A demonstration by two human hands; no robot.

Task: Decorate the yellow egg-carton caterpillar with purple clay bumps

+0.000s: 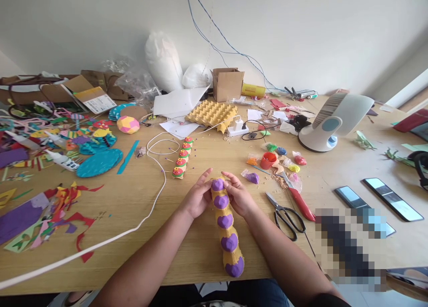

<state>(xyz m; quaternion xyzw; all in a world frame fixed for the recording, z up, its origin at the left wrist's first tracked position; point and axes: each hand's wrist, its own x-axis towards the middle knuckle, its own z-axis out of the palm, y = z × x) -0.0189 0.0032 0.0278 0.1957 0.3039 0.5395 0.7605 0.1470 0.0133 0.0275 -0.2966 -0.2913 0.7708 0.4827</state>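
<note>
A long egg-carton strip (pixel 229 230) in yellow, its bumps coated in purple clay, points away from me over the table's near part. My left hand (pixel 197 195) grips its far end from the left, thumb on the last purple bump. From the right, my right hand (pixel 238 194) holds the same end, with its thumb and fingers closed around the edge. Farther off to the left lies a finished-looking strip (pixel 182 159) with red and green bumps and thin legs. Small bags of coloured clay, among them a purple one (pixel 251 177), sit right of my hands.
Black-handled scissors (pixel 288 217) and a red-handled knife (pixel 299 200) lie to the right, near two phones (pixel 393 199). A white cable (pixel 147 215) crosses the table's left side. Paper scraps (pixel 72 209), a yellow egg tray (pixel 212 115) and a white fan-like device (pixel 329 126) stand around.
</note>
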